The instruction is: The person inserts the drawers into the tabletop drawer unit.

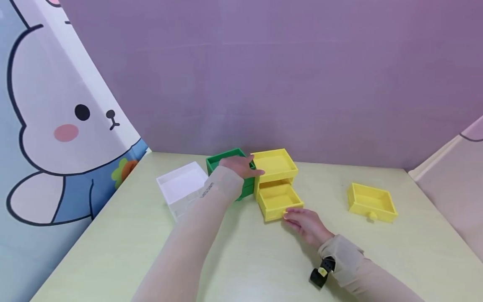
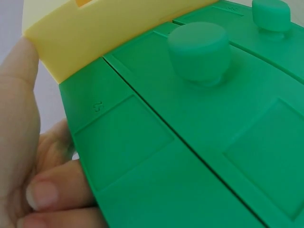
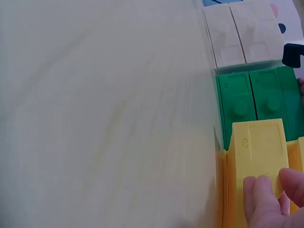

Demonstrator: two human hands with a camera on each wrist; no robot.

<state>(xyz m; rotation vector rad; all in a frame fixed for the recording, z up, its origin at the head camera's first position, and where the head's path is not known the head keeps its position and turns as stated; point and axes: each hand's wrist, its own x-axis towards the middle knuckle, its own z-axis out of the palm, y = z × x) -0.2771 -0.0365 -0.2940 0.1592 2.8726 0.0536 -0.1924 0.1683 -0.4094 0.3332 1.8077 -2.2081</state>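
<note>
My left hand (image 1: 239, 167) reaches over the green drawer cabinet (image 1: 247, 188) and holds the left side of the yellow drawer cabinet (image 1: 275, 162). In the left wrist view the thumb (image 2: 21, 80) touches the yellow corner, and other fingers (image 2: 61, 190) curl behind the green edge. A yellow drawer (image 1: 278, 200) sticks out from the lower part of the yellow cabinet, with an open gap above it. At its front my right hand (image 1: 307, 225) pinches the small knob, mostly hidden by the fingers. The right wrist view shows the drawer front (image 3: 260, 147) beside those fingers.
Left of the green cabinet stands a white drawer cabinet (image 1: 183, 182), partly covered by my left arm. A separate yellow drawer (image 1: 390, 217) with a round knob lies on the pale table (image 1: 249, 260) at the right. Behind them rises a purple backdrop (image 1: 264, 84).
</note>
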